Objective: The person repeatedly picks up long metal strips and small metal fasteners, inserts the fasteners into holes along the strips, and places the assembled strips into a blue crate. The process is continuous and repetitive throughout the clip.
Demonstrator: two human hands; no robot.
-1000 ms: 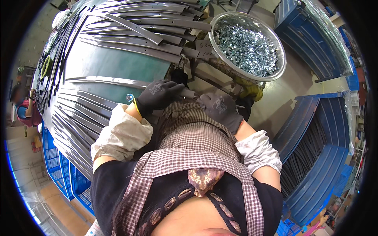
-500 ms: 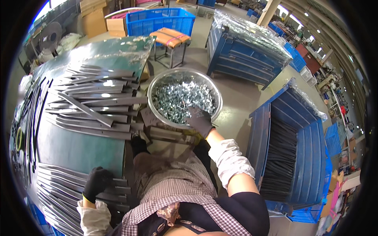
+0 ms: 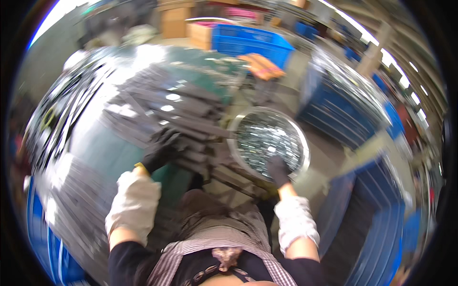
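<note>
My left hand, in a black glove, is over the near end of a pile of dark flat strips on the green table. Motion smears its fingers, so I cannot tell whether it grips a strip. My right hand, also gloved in black, reaches over the near right rim of a round metal bowl. Its fingertips are at the small shiny metal pieces that fill the bowl. Blur hides whether any are between those fingers.
More strips lie at the near left of the table. Right of me stands an open blue metal bin with dark contents. Beyond the bowl are a small stool with an orange-brown top, a blue crate and a plastic-covered blue bin.
My left hand has moved from the near strips forward to the farther pile. My right hand remains at the bowl, nearer its rim. The whole view has swung left and blurred.
</note>
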